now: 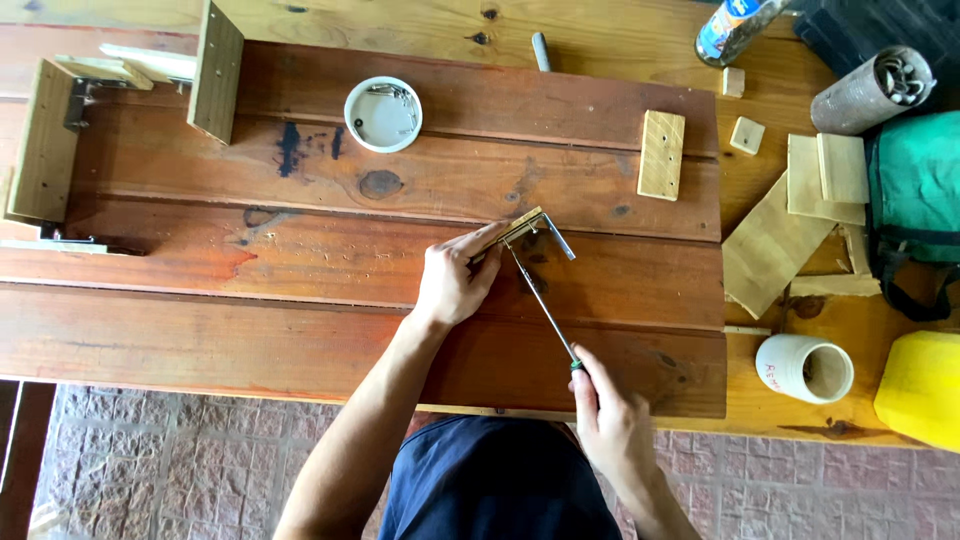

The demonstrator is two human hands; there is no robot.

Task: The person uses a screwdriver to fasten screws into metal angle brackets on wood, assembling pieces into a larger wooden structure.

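Note:
My left hand (455,278) pinches a small metal angle bracket (540,232) flat against a reddish-brown wooden board (300,290). My right hand (610,415) grips the green handle of a long thin screwdriver (540,300). Its shaft runs up and left, and its tip meets the bracket beside my left fingertips. A pale wooden block (662,154) lies on the board, up and right of the bracket.
A white round lid (383,113) holding screws rests on the board's upper middle. Upright wooden pieces (217,70) with brackets stand at the far left. Wood offcuts (790,220), a white cup (805,368), a yellow container (925,385), a green bag (915,190) and a grey tube (872,90) crowd the right.

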